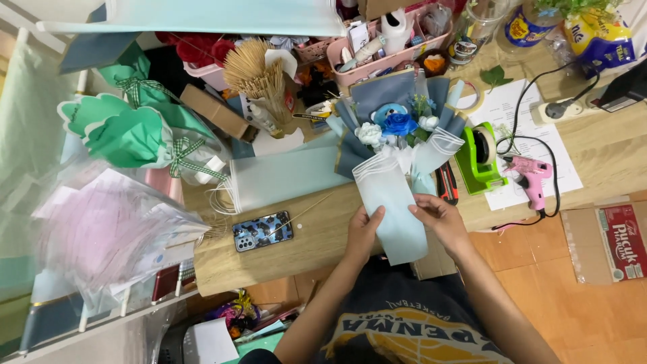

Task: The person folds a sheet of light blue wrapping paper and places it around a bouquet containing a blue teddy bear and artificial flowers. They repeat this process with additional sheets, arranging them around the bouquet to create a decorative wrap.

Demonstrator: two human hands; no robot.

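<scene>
- The left hand (364, 232) has its grip pressed together on the left edge of a pale blue wrapping sheet (391, 202), thumb on top and the other fingers hidden beneath.
- The right hand (438, 216) pinches the same sheet's right edge, thumb over the paper.
- The sheet lies flat between both grips, its lower end hanging past the near edge of the wooden surface (317, 243), its upper, white-rimmed end resting against a bouquet.
- Just beyond the grips sits that bouquet (397, 125), wrapped in dark and pale blue paper, with a blue rose and white flowers.
- Just right of the right grip lies a red-and-black utility knife (446, 183); farther right stand a green tape dispenser (482, 158) and a pink hot glue gun (531, 176).
- Left of the left grip lie a thin wooden skewer (306, 210) and a smartphone in a patterned case (263, 230).
</scene>
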